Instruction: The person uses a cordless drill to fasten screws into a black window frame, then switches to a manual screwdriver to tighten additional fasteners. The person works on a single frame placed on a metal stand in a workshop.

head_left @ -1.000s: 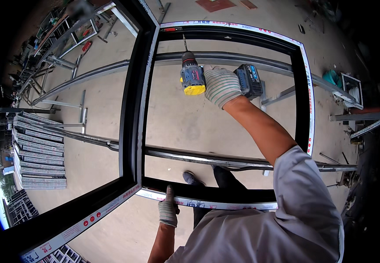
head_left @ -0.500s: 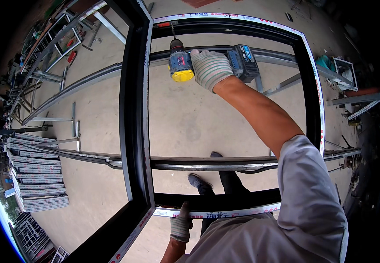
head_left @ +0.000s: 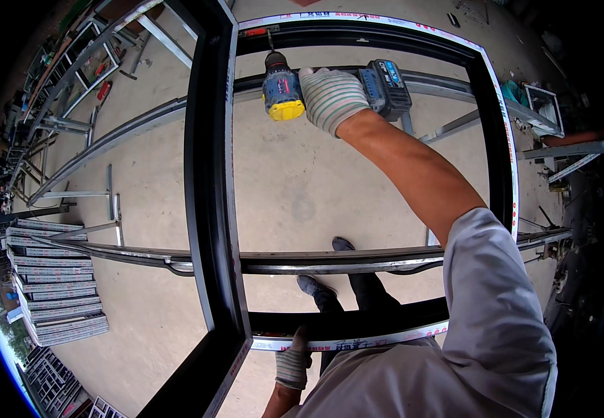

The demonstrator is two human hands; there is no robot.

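My right hand, in a striped knit glove, is closed round the handle of a cordless drill with a yellow rear cap and a blue-black battery. The drill's bit points away from me and meets the far rail of a black window frame, beside a small red piece at that rail's left end. At the near rail, my gloved left hand grips the window frame, thumb on top and the other fingers mostly hidden below. White printed film covers the frame's outer edges.
Metal support rails run crosswise under the frame. A second black frame section stands at the left. Stacked film-wrapped profiles lie on the left floor, with metal racks behind. My shoes show through the opening.
The view has shifted slightly, so the frame and drill appear a little higher and further left. My right hand still holds the drill at the far rail; my left keeps its grip.
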